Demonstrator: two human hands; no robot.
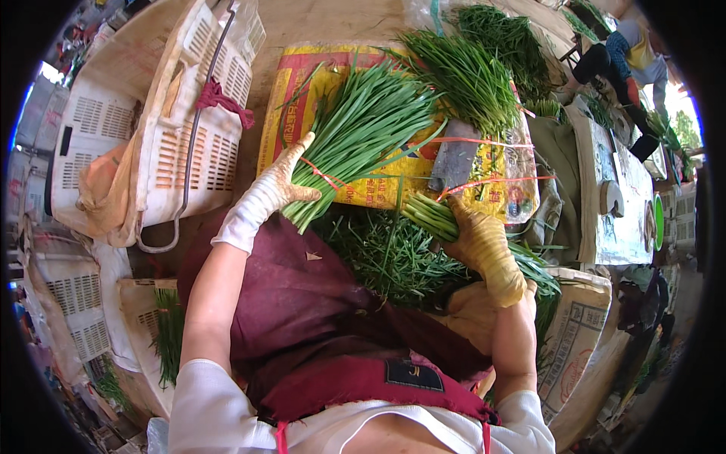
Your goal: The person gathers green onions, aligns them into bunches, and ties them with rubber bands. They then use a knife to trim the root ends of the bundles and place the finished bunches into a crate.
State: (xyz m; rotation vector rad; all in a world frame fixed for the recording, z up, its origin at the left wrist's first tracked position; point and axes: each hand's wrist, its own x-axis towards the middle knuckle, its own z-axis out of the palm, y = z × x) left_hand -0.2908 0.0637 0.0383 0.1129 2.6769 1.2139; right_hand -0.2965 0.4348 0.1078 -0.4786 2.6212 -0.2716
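My left hand (292, 176), in a stained glove with a white cuff, holds a bunch of green leafy stalks (374, 119), like garlic chives, near its cut ends; a pink tie rings the bunch. My right hand (479, 244), in a yellowed glove, grips the stem ends of a second bunch (425, 214), whose leaves trail under my forearm at the right. A pink strip (493, 180) runs from beside my right fingers over the yellow printed sack (272, 125). A broad dark metal blade (454, 153) lies on the sack below another bunch (465, 74).
White plastic crates (198, 164) stand at the left, one with a bent metal hook rod (195, 136). Loose green leaves (397, 261) lie below the sack, with a darker heap (505, 45) beyond it. A printed carton (573, 340) stands at lower right; another person (624, 62) is at upper right.
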